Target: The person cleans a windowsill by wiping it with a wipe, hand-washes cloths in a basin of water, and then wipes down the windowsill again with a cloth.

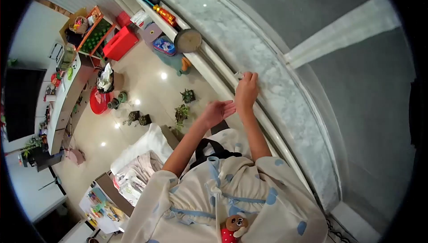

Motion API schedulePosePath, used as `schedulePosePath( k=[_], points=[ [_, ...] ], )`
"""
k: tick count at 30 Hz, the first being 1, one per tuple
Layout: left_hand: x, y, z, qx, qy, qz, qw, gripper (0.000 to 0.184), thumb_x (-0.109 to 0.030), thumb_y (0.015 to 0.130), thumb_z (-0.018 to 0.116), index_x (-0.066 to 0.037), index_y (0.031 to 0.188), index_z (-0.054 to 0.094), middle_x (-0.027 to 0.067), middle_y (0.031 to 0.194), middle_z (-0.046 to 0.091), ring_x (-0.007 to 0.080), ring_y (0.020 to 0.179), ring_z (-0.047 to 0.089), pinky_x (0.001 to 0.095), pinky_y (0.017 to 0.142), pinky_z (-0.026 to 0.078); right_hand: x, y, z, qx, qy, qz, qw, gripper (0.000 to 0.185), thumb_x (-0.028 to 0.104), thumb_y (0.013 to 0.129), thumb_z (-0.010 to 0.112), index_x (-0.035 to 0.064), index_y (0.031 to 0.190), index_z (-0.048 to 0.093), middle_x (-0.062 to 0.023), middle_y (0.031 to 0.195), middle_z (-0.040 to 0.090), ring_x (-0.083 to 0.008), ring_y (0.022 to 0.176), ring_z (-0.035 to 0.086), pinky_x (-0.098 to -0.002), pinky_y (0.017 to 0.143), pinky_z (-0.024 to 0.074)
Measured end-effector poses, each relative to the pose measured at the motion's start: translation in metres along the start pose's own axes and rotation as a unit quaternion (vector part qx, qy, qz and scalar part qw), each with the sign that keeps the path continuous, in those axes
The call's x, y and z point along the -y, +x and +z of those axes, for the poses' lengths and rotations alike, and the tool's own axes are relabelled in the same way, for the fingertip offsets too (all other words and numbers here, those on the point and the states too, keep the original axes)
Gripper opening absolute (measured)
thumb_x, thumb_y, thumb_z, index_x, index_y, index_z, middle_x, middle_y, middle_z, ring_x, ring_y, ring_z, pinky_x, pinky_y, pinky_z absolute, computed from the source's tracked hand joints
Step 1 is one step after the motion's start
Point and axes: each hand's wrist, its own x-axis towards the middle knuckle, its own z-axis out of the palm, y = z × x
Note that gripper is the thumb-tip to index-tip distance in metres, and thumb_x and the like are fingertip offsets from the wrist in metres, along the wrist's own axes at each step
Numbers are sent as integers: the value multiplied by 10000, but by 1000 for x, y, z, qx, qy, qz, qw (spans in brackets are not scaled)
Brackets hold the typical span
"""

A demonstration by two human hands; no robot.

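My right hand (247, 92) is over the white rails beside the marble sill, its fingers curled closed. A small whitish bit (239, 75) shows at its fingertips; what it is, I cannot make out. Lower and to the left, my left hand (219, 111) is turned palm up. Its fingers are stretched out towards my right wrist, and nothing shows in them. Both hands are in front of my cream top with blue spots (200, 198). Beneath them runs the white rail (214, 75), partly hidden by my right forearm.
A round pan-like object (188, 41) rests on the rails farther along. The marble sill (267, 69) curves along the right. Potted plants (182, 113) stand on the floor to the left, with a red box (121, 43) beyond. Folded cloth (138, 176) lies at lower left.
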Motion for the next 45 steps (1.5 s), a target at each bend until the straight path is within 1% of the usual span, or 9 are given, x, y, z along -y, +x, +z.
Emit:
schedulePosePath(
  k=[5, 6, 15, 18, 25, 34, 41, 43, 45],
  points=[
    [-38, 21, 1, 157, -42, -22, 986, 323, -197, 861, 376, 25, 1063, 495, 119, 1061, 547, 218, 954, 539, 337, 878, 419, 28, 31, 25, 18, -3, 0, 1000, 70, 58, 784, 454, 59, 850, 480, -104, 875, 487, -305, 719, 573, -420, 586, 467],
    [-40, 26, 2, 23, 55, 7, 998, 324, -208, 879, 355, -1, 1088, 490, 118, 1099, 537, 225, 988, 532, 345, 892, 409, 34, 37, 33, 16, 2, -22, 1000, 69, 59, 782, 458, 61, 849, 477, -104, 877, 487, -305, 710, 578, -421, 565, 469],
    [-84, 30, 35, 34, 53, 41, 997, 365, -226, 920, 289, 36, 1117, 450, 174, 1189, 478, 264, 1107, 467, 356, 937, 381, 93, 100, 63, 74, 69, -66, 993, 160, 9, 728, 517, 22, 885, 487, -142, 884, 487, -319, 707, 566, -393, 574, 464],
    [-96, 40, 28, -1, 66, -3, 998, 337, -186, 881, 327, 43, 1101, 440, 181, 1141, 498, 265, 1060, 493, 347, 923, 393, 64, 101, 45, -26, 328, -47, 943, 177, -47, 685, 529, -13, 859, 530, -135, 817, 494, -281, 732, 495, -339, 633, 414],
    [-117, 45, 36, 20, 41, -64, 997, 372, -153, 860, 324, 82, 1135, 413, 228, 1229, 417, 301, 1111, 452, 359, 991, 347, -45, 40, -28, -98, 1, 48, 994, 298, -63, 724, 499, -11, 1016, 516, -118, 1057, 440, -292, 953, 460, -351, 803, 403],
    [-157, 23, 31, -57, 22, 84, 995, 300, -151, 851, 362, 57, 1036, 474, 192, 1041, 550, 288, 977, 536, 360, 908, 422, 6, 117, 38, -52, 155, 15, 986, 277, -10, 778, 496, -9, 1054, 517, -136, 1001, 489, -285, 952, 458, -350, 819, 390],
    [-208, 31, 14, -194, -20, 219, 956, 189, -123, 834, 403, 28, 938, 452, 144, 905, 540, 284, 825, 548, 377, 813, 466, 46, 155, 63, -33, 0, -152, 988, 292, -60, 744, 498, -47, 1035, 516, -128, 993, 486, -289, 933, 452, -342, 808, 406],
    [-218, 40, 1, -199, -16, 229, 953, 166, -134, 838, 413, 6, 920, 451, 109, 845, 522, 260, 781, 541, 349, 757, 460, 47, 156, 66, -27, -17, -156, 987, 290, -64, 741, 501, -55, 1030, 515, -128, 986, 484, -291, 923, 451, -340, 803, 411],
    [-229, 57, -38, -62, 23, 243, 968, 178, -162, 840, 435, -11, 933, 449, 83, 809, 498, 236, 774, 528, 327, 720, 438, 46, 157, 69, -67, -10, -172, 983, 307, -66, 729, 513, -54, 1035, 517, -124, 981, 482, -289, 903, 452, -340, 791, 415]
  ],
)
